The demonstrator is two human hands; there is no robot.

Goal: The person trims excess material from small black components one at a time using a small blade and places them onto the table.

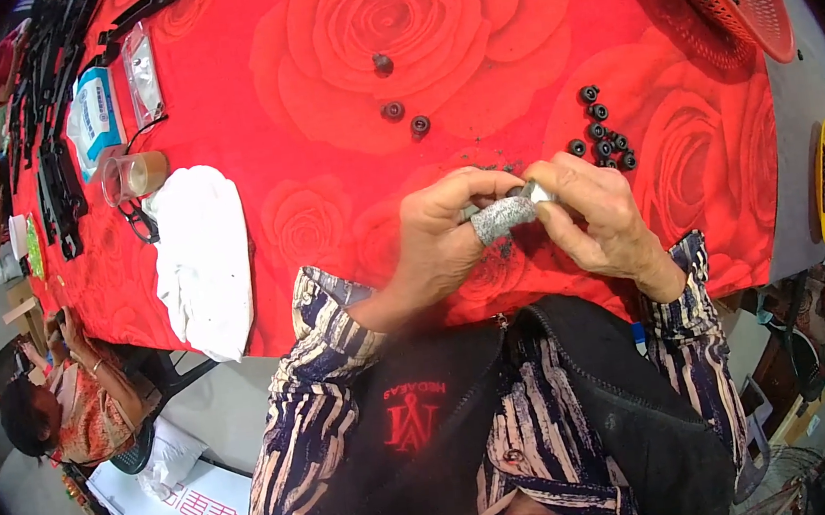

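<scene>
While the left hand (444,219) and right hand (593,208) pinch one small dark piece (527,189), their fingers (565,176) largely obscure its shape.

From far off, I see small dark piece (527,188) just right of frame's middle. Held up, pinched, mostly covered. Can't tell me its full shape or tilt. Small white bit (542,194) just beside it, on right, pinched too. Edges hidden from me.
</scene>
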